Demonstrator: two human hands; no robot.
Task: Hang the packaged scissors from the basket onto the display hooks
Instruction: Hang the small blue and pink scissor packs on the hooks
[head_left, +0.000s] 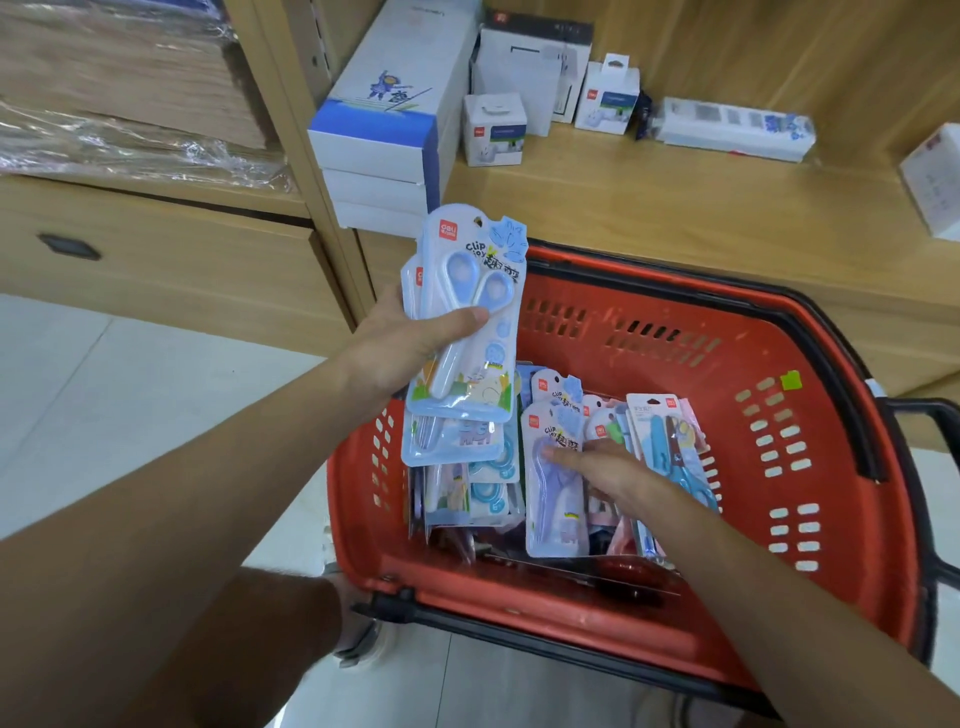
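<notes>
Hands are kept apart: the left hand (410, 353) is curled round a stack of blue scissor packs (467, 291) over the red basket (779, 322), and the right hand (610, 475) is laid flat on a purple pack (553, 499) inside it (fingers straight). That pack should be pinched at its edge and lifted straight up, since other packs (670, 441) are crowded beside it. White boxes (384, 130) are stacked on the shelf (623, 192) behind; no hooks are seen.

Basket (810, 467) on floor before shelf (675, 208) (boxes (384, 119) on it), scissor packs (556, 478) inside basket
</notes>
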